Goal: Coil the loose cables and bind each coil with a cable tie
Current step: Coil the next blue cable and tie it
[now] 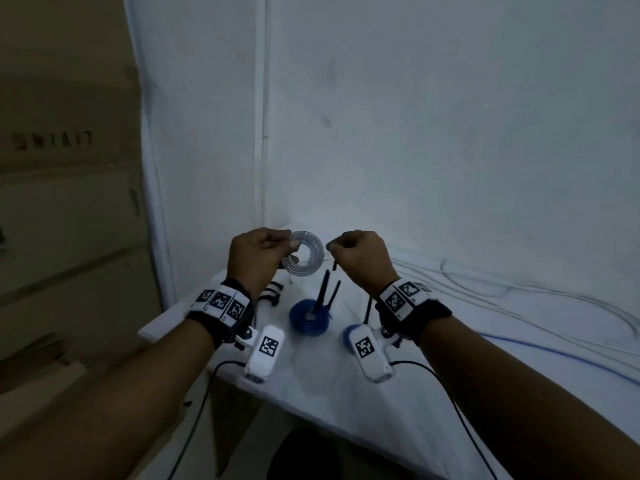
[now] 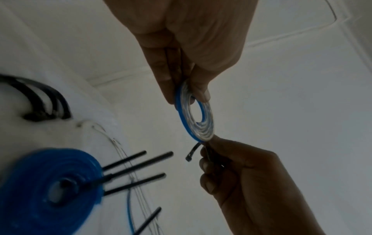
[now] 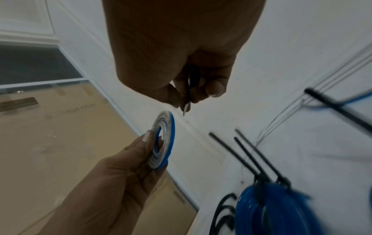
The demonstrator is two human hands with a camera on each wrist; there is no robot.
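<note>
A bound blue coil [image 1: 309, 318] with upright tie tails lies nearest on the white worktop [image 1: 346, 403], short of its left edge. Above it, left hand [image 1: 258, 256] fingers pinch a clear coil [image 1: 304, 251]; right hand [image 1: 360, 254] fingers pinch a black cable tie [image 2: 193, 151] beside its rim. Loose cables [image 1: 519, 292] trail right along the wall.

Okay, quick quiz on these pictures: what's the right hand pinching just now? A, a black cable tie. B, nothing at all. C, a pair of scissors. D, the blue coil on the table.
A: the right hand pinches a thin black cable tie in its fingertips beside the small coil that the left hand holds up, while the blue coil lies on the table.
</note>
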